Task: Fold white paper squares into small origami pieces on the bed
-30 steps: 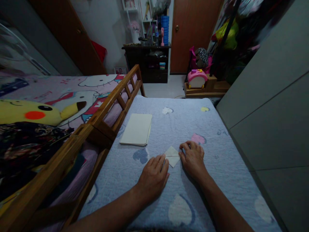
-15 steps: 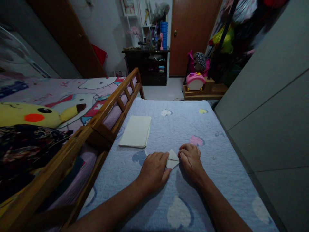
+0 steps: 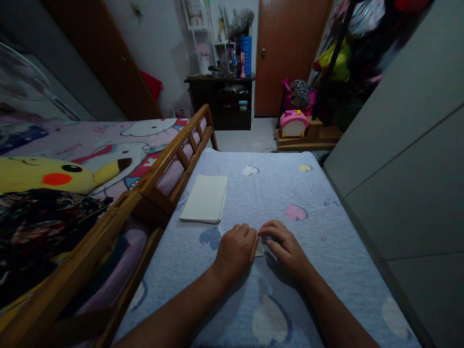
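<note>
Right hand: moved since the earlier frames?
Yes. Against the quilt's pink heart, the right hand has shifted left and toward the person, fingers now at the folded paper.

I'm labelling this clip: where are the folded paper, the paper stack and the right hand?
folded paper (image 3: 259,250): head view, exposed corner between the hands.
paper stack (image 3: 204,198): head view, middle of the top sheet.
right hand (image 3: 284,247): head view, back of the hand.

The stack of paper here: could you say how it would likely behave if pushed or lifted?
The stack of paper looks thin and light and would probably droop if lifted by one edge. It probably won't roll, though a push might fan the sheets across the quilt.
</note>
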`<state>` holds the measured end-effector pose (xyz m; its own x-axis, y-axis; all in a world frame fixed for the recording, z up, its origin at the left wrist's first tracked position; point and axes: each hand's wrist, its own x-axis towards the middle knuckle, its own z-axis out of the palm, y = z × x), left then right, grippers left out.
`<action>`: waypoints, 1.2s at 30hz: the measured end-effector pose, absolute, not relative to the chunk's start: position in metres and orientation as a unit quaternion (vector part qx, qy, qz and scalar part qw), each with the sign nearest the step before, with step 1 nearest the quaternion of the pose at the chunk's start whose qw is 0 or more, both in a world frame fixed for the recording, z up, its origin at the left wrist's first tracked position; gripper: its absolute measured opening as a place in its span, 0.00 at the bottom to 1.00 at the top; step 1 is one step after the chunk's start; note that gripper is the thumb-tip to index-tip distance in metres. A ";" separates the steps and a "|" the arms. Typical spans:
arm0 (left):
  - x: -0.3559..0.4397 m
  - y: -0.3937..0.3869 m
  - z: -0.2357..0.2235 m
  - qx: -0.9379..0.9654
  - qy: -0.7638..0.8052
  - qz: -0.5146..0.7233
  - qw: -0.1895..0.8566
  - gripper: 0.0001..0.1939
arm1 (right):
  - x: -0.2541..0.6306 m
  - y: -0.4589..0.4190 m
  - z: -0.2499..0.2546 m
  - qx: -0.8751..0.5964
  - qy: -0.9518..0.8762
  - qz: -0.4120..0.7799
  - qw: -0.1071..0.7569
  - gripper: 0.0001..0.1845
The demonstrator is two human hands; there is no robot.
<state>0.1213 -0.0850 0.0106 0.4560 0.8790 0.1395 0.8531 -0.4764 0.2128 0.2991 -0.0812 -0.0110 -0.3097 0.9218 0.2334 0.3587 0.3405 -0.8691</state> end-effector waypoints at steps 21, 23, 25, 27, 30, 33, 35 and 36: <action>0.111 -0.087 0.016 0.852 0.493 0.142 0.100 0.08 | 0.298 -0.082 -0.021 -0.504 -0.712 0.280 0.399 0.13; 0.109 -0.081 0.022 0.810 0.511 0.243 0.154 0.09 | 0.296 -0.083 -0.019 -0.491 -0.702 0.292 0.425 0.18; 0.110 -0.076 0.027 0.741 0.528 0.320 0.263 0.10 | 0.294 -0.084 -0.019 -0.483 -0.678 0.329 0.446 0.24; 0.113 -0.072 0.026 0.656 0.520 0.361 0.411 0.10 | 0.293 -0.084 -0.020 -0.476 -0.624 0.409 0.466 0.26; 0.119 -0.070 0.019 0.545 0.475 0.388 0.572 0.11 | 0.291 -0.081 -0.021 -0.445 -0.511 0.553 0.485 0.25; 0.122 -0.071 0.012 0.520 0.460 0.368 0.619 0.12 | 0.291 -0.078 -0.020 -0.423 -0.455 0.613 0.489 0.23; 0.122 -0.070 0.011 0.528 0.468 0.354 0.613 0.14 | 0.291 -0.078 -0.019 -0.422 -0.464 0.608 0.486 0.23; 0.122 -0.070 0.010 0.531 0.478 0.354 0.604 0.15 | 0.291 -0.078 -0.019 -0.426 -0.480 0.598 0.481 0.23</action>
